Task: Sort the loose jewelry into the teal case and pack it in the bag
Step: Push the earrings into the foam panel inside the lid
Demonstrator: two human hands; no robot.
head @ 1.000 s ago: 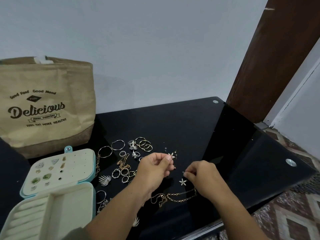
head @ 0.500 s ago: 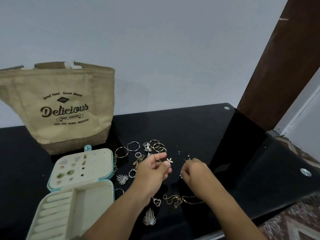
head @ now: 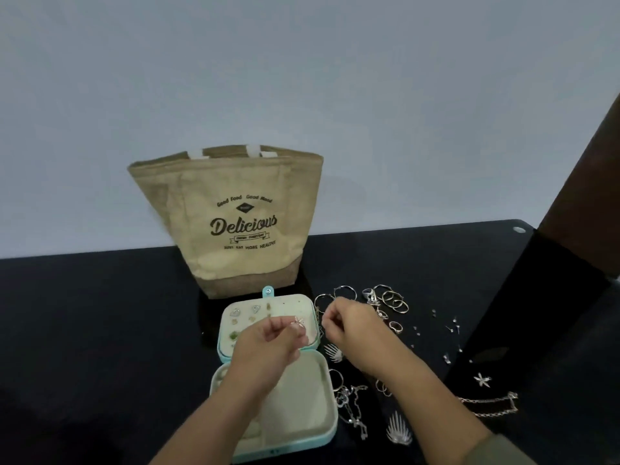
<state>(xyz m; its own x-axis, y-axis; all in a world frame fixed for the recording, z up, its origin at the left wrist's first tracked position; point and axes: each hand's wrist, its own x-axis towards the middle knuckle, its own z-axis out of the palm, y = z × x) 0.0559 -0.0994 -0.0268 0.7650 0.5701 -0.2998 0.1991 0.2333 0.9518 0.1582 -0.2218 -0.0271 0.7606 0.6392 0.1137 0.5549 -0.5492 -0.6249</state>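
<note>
The teal case (head: 330,427) lies open on the black table, its cream lid panel (head: 295,308) studded with several earrings. My left hand (head: 271,344) hovers over the lid and pinches a small star-shaped earring (head: 298,321) at its fingertips. My right hand (head: 349,325) is just right of the lid with fingers curled together; what it holds is too small to tell. Loose rings (head: 394,302), hoops, leaf-shaped pieces (head: 398,431), a star earring (head: 482,379) and a chain bracelet (head: 489,406) lie to the right of the case.
A tan jute bag (head: 231,223) printed "Delicious" stands upright behind the case against the pale wall. The glass table (head: 100,330) ends at the right near a dark brown door frame (head: 583,196). Tiny studs (head: 453,327) are scattered right of the rings.
Both hands moved left from the loose jewelry to the case lid, the left one carrying the star earring. The camera turned left, bringing the bag and case toward the centre.
</note>
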